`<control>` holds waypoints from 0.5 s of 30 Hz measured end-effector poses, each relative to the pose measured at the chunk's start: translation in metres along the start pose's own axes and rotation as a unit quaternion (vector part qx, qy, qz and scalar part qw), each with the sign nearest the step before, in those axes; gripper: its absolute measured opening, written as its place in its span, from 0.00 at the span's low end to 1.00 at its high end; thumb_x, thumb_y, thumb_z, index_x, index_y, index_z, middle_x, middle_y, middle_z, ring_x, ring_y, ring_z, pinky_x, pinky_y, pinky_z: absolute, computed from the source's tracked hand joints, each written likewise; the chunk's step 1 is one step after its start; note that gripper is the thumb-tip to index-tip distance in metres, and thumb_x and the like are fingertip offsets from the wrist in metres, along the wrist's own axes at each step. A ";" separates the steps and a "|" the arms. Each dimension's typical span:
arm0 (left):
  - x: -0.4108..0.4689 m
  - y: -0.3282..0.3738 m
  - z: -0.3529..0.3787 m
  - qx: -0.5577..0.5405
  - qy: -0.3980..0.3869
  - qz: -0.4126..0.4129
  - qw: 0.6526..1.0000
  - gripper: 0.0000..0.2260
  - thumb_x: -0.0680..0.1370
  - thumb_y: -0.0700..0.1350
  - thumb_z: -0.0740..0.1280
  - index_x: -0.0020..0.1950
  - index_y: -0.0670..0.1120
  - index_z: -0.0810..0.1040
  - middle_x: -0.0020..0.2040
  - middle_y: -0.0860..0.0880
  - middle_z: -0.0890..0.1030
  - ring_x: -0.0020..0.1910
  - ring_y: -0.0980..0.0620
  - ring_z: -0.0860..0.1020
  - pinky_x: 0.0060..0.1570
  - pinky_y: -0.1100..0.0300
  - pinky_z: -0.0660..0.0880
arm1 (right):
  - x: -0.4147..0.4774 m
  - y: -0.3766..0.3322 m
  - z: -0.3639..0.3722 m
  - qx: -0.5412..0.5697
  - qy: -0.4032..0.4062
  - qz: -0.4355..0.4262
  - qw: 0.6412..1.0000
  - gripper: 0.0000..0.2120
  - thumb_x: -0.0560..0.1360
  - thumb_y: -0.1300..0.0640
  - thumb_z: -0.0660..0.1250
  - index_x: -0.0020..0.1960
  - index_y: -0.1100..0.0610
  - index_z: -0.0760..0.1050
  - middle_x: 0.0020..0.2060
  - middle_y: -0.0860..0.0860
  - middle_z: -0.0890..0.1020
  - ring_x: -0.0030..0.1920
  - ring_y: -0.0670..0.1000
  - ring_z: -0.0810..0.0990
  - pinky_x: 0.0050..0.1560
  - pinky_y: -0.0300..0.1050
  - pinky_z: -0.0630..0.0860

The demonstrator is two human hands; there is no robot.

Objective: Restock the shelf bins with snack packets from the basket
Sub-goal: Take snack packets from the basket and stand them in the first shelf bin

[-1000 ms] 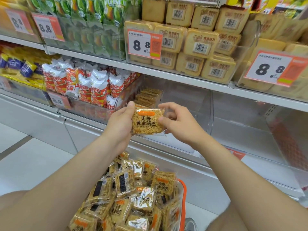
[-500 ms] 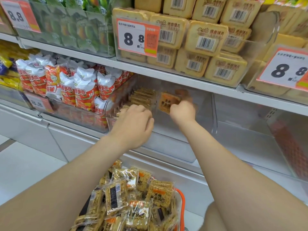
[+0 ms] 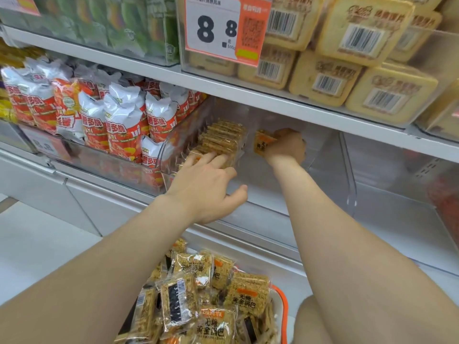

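My right hand (image 3: 285, 147) reaches deep into the clear shelf bin (image 3: 273, 194) and grips a golden rice-cracker packet (image 3: 262, 142), held upright beside the row of the same packets (image 3: 221, 140) standing at the bin's left side. With straight fingers my left hand (image 3: 206, 184) touches the front of that row. Below, the orange-rimmed basket (image 3: 282, 301) holds several more such packets (image 3: 213, 301).
Left of the bin stand red-and-white snack bags (image 3: 99, 115). The shelf above (image 3: 273, 100) carries yellow boxed cakes (image 3: 347, 70) and an 8.8 price tag (image 3: 223, 28). A clear bin (image 3: 402, 194) lies to the right.
My right hand carried the packet from in front of the bin deep inside it. My left hand let go of the packet and moved to the row of packets.
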State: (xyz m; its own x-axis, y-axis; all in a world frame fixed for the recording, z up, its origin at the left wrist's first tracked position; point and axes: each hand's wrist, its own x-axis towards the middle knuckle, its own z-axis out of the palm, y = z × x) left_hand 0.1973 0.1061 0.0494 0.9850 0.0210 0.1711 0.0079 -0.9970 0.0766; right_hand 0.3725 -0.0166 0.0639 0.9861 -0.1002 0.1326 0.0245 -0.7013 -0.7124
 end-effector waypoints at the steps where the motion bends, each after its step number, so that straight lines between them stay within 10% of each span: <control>1: 0.001 0.000 0.000 -0.001 0.002 0.000 1.000 0.35 0.77 0.69 0.45 0.70 0.55 0.79 0.76 0.49 0.72 0.75 0.47 0.67 0.74 0.43 0.62 | 0.000 0.000 0.002 0.006 -0.004 -0.005 1.000 0.16 0.79 0.63 0.67 0.64 0.53 0.79 0.66 0.58 0.77 0.69 0.60 0.72 0.68 0.52 0.73; 7: 0.006 -0.003 0.004 0.003 0.009 -0.005 1.000 0.33 0.77 0.70 0.47 0.68 0.55 0.80 0.73 0.51 0.74 0.71 0.47 0.70 0.69 0.45 0.67 | 0.003 0.005 0.011 0.034 0.018 -0.020 0.999 0.19 0.77 0.71 0.59 0.63 0.60 0.78 0.66 0.62 0.75 0.57 0.56 0.72 0.49 0.38 0.68; 15: 0.006 -0.002 0.004 0.005 0.015 -0.006 1.000 0.34 0.76 0.69 0.46 0.68 0.55 0.81 0.72 0.51 0.75 0.72 0.48 0.70 0.70 0.45 0.67 | -0.003 0.010 0.015 0.014 -0.088 -0.053 0.995 0.24 0.77 0.69 0.62 0.71 0.56 0.77 0.69 0.61 0.70 0.75 0.58 0.64 0.71 0.45 0.67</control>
State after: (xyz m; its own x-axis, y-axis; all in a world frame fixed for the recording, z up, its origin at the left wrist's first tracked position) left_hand 0.2037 0.1081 0.0460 0.9794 0.0349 0.1990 0.0214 -0.9974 0.0695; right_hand 0.3728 -0.0126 0.0457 0.9912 0.0993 0.0874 0.1318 -0.6813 -0.7200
